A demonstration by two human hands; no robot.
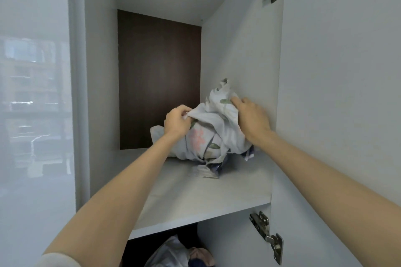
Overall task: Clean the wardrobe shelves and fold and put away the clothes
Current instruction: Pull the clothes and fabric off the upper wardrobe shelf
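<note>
Here, 2 hands (176, 120) (251, 118) grip crumpled cloth (208, 134) on shelf (195, 197).

A crumpled bundle of floral clothes (208, 136), pale with pink flowers and green leaves, sits heaped at the back right of the grey wardrobe shelf (195, 197). More rumpled clothes (173, 253) lie under that shelf

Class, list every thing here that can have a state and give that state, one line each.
wardrobe door: open.
floral cloth: crumpled, unfolded, on the upper shelf.
left hand: pinches the floral cloth.
right hand: grips the floral cloth.
clothes below: heaped, unfolded.
</note>
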